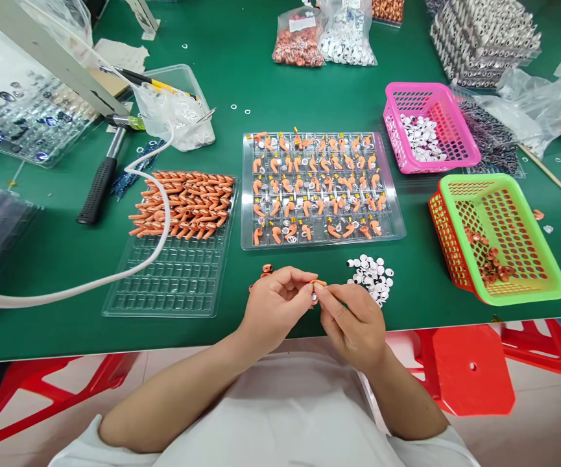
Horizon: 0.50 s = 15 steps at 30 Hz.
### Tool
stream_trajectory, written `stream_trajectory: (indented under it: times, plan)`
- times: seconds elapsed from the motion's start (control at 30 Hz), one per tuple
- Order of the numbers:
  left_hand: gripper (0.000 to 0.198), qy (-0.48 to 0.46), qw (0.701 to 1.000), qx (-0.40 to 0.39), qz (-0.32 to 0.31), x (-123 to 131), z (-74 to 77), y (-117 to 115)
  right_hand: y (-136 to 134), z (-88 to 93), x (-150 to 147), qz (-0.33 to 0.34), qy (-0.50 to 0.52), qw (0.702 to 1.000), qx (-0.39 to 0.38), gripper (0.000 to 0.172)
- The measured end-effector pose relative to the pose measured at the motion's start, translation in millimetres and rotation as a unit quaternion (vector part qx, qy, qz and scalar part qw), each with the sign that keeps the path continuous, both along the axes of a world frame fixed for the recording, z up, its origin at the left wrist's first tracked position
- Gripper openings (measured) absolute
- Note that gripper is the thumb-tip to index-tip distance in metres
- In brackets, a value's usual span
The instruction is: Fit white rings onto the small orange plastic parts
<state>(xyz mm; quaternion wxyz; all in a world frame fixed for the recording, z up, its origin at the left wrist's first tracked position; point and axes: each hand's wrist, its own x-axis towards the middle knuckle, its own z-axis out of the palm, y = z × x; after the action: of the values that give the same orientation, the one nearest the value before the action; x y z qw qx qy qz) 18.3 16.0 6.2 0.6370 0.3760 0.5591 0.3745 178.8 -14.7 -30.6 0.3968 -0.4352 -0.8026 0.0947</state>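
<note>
With copper-coloured caps (pixel 267 268) and white discs (pixel 373 275) lying just beyond, seemingly for easy reach, the left hand (pixel 273 308) and right hand (pixel 358 321) both grip a small orange piece (pixel 319 282), apparently steadying it from two sides, partly hidden between pinched thumbs and fingertips, over the green table (pixel 178 337).

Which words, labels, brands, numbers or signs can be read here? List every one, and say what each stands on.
None can be read with certainty.
White label on the bag of copper-coloured pieces: too small and blurred to read.
Marking at the top of the bag of white pieces: too small and cut by the picture's edge, unreadable.
</note>
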Motion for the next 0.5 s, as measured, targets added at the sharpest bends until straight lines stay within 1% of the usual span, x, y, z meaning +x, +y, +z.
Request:
stream_trajectory:
  times: [0.2, 0.37, 0.5]
  plan:
    - [0.013, 0.038, 0.999, 0.035, 0.001, 0.7, -5.8, -3.0, -1.0, -2.1, -1.8, -0.002, -0.033, 0.999, -0.001, 0.059]
    - [0.01, 0.066, 0.995, 0.078, -0.005, 1.6, -9.2, -6.0, -3.3, -5.2, -4.7, -0.006, -0.001, 1.0, -0.022, 0.052]
    - [0.01, 0.054, 0.996, 0.075, 0.001, 1.5, -9.6, -6.4, -3.5, -10.3, -7.6, -0.012, 0.021, 0.999, -0.048, 0.049]
